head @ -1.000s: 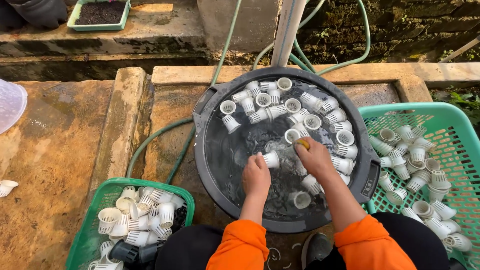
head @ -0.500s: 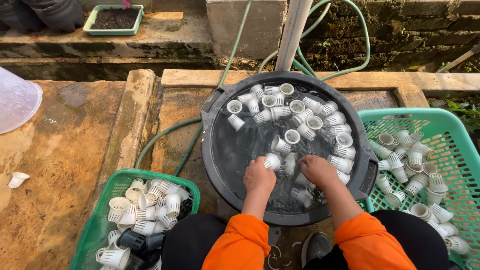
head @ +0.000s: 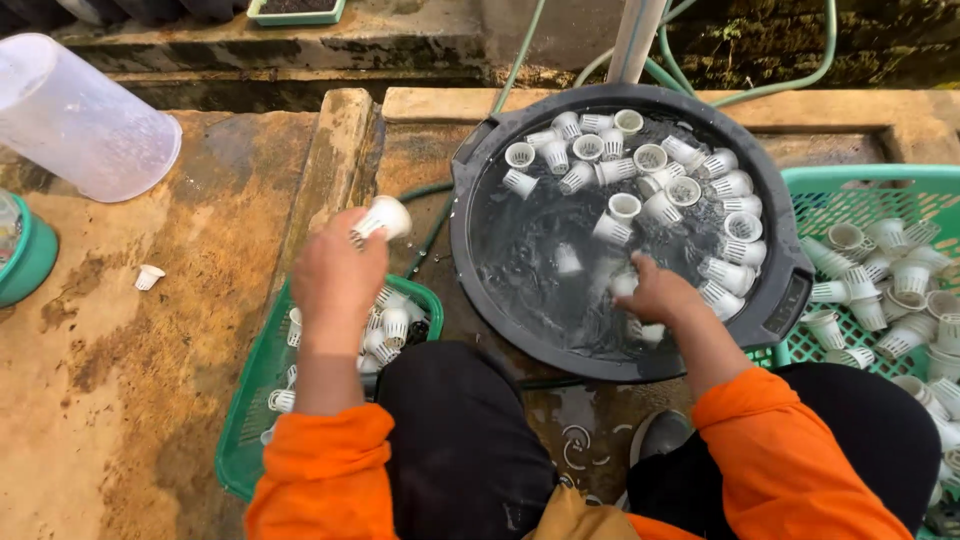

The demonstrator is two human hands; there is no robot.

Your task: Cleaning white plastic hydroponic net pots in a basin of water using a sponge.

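A black round basin point(head: 480, 170) of water holds several white slotted net cups point(head: 640, 180), most floating along its far and right side. My left hand point(head: 335, 270) is raised above the left green basket point(head: 245, 420) and grips one white net cup point(head: 385, 217). My right hand point(head: 655, 295) reaches into the basin near its front, its fingers closed around a white cup point(head: 625, 283) in the water. Both sleeves are orange.
A second green basket point(head: 850, 190) full of white cups stands on the right. A clear plastic jug point(head: 75, 120) lies at upper left, a teal bowl point(head: 25, 260) at the left edge. One loose cup point(head: 148, 277) lies on the stained concrete. Green hoses and a white pipe point(head: 635, 40) run behind the basin.
My left hand has left the basin and swung left over the left basket with a cup in it. The right hand stays in the water. The view has shifted left.
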